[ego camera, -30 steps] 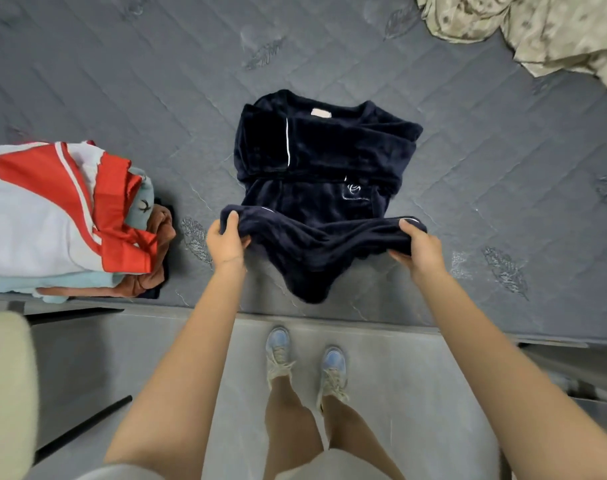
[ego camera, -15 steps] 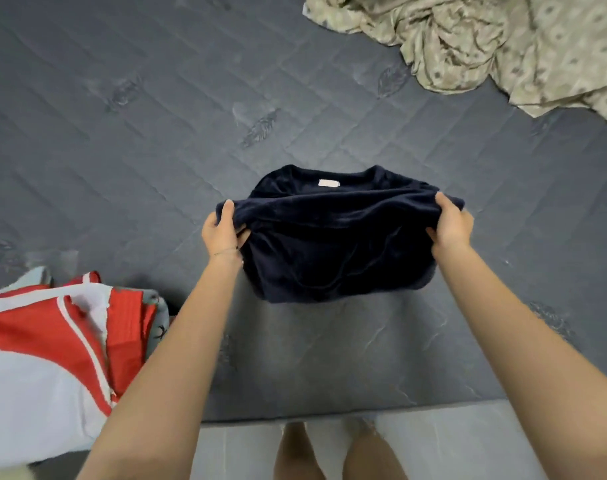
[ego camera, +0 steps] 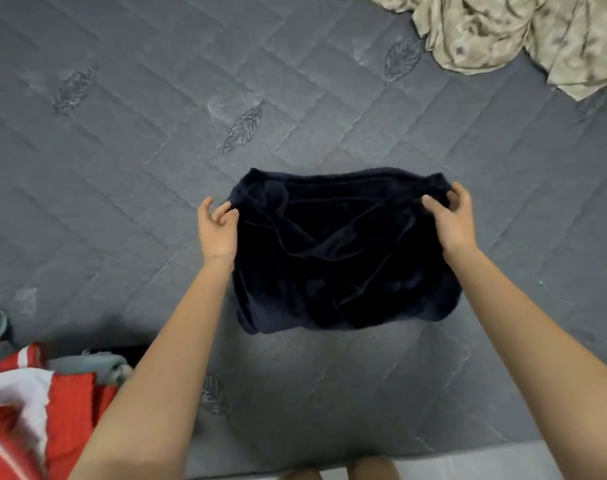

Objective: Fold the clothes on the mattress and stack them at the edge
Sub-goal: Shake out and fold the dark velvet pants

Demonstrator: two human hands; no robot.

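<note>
Head view: I look down on a grey quilted mattress (ego camera: 122,150), and a person reaches over its near edge with both bare arms stretched out.
Task piece: the navy garment (ego camera: 340,258), dark blue and plush, lies folded into a rough rectangle about in the middle of the mattress. It sits somewhat in from the near edge, and soft creases run across its top.
Left side: the left hand (ego camera: 218,233) is at the upper left corner of the navy garment. Its fingers are curled and touch the fabric and its thumb stands free, so I cannot tell if it really holds the cloth.
Right side: the right hand (ego camera: 451,223) is at the upper right corner and pinches a bit of fabric between thumb and curled fingers.
Near left edge: a stack (ego camera: 52,403) of folded clothes, red and white on top and pale blue-green under it, lies well apart from the navy garment and is blurred.
Far right corner: a beige cloth (ego camera: 502,32) with a pattern lies crumpled.
Writing: I can read no letters or brand on any fabric; the mattress carries only stitched leaf figures (ego camera: 243,128).
Below the edge: a pale floor (ego camera: 468,462) shows, with the person's knees (ego camera: 371,469) just in view.
</note>
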